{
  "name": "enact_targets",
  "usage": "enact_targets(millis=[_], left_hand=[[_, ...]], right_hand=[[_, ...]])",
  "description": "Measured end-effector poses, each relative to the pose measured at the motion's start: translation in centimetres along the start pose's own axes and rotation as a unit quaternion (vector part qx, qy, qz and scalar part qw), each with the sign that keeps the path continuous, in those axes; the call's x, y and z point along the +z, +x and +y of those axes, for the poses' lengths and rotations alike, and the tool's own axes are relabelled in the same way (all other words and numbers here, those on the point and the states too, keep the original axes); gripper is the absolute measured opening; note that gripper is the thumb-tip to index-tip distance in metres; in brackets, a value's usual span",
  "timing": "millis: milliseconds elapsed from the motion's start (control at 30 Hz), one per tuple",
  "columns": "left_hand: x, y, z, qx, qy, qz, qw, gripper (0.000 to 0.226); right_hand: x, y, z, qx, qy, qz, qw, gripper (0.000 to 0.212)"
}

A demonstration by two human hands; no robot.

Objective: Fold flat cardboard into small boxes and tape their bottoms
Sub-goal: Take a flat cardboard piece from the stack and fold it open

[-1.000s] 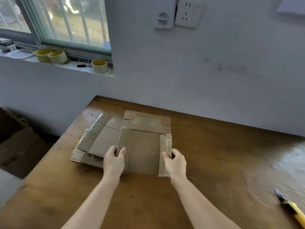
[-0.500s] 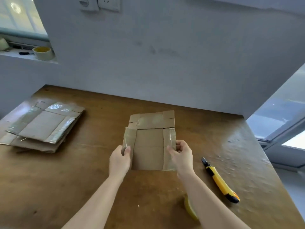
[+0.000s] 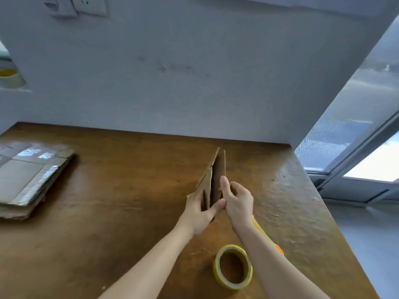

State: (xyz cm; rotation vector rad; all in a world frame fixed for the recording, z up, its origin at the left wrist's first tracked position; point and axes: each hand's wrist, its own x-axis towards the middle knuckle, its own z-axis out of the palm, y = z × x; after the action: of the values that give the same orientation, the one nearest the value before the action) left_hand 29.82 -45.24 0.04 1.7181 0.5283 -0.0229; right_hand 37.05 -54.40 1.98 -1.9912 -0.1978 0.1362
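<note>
At the centre-right of the bench [image 3: 108, 212], just beyond the tape roll [image 3: 233, 267], the cardboard blank [image 3: 218, 169] is held on edge, the left hand [image 3: 200, 212] gripping one panel and the right hand [image 3: 236, 201] pinching the other, apparently to open it into a box.

Bare all the way down.
Left hand [image 3: 199, 209] bare; right hand [image 3: 238, 203] bare; slim wrists; left forearm [image 3: 151, 260] and right forearm [image 3: 274, 260] uncovered to the lower edge of view.
</note>
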Motion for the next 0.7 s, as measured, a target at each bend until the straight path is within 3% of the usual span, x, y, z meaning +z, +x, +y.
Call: enact_targets(millis=[100, 233, 300, 400, 467, 600, 700], left_hand=[[0.1, 0.3, 0.4, -0.051, -0.046, 0.030, 0.997, 0.054], [-0.4, 0.7, 1.2, -0.071, 0.031, 0.119, 0.990, 0.040], [-0.5, 0.8, 1.5, -0.086, 0.028, 0.134, 0.987, 0.038], [-0.8, 0.9, 1.8, -0.110, 0.012, 0.127, 0.986, 0.024], [-1.0, 0.9, 2.1, -0.117, -0.002, 0.121, 0.986, 0.017], [-0.8, 0.5, 3.1, -0.124, -0.006, 0.115, 0.986, 0.014], [-0.7, 0.0, 3.7, -0.134, 0.021, 0.114, 0.984, 0.016]], right_hand=[[-1.0, 1.1, 0.5, -0.006, -0.040, -0.008, 0.999, 0.032], [-2.8, 2.4, 1.0, 0.017, -0.101, -0.030, 0.994, 0.017], [-3.6, 3.2, 1.2, 0.021, -0.120, -0.056, 0.991, 0.043], [-4.7, 5.0, 1.1, 0.024, -0.111, -0.120, 0.986, 0.102], [-5.3, 6.2, 1.0, 0.012, -0.103, -0.165, 0.981, 0.114], [-5.5, 7.6, 0.9, 0.006, 0.005, -0.222, 0.975, 0.107], [-5.8, 8.0, 0.5, 0.009, 0.049, -0.206, 0.977, 0.086]])
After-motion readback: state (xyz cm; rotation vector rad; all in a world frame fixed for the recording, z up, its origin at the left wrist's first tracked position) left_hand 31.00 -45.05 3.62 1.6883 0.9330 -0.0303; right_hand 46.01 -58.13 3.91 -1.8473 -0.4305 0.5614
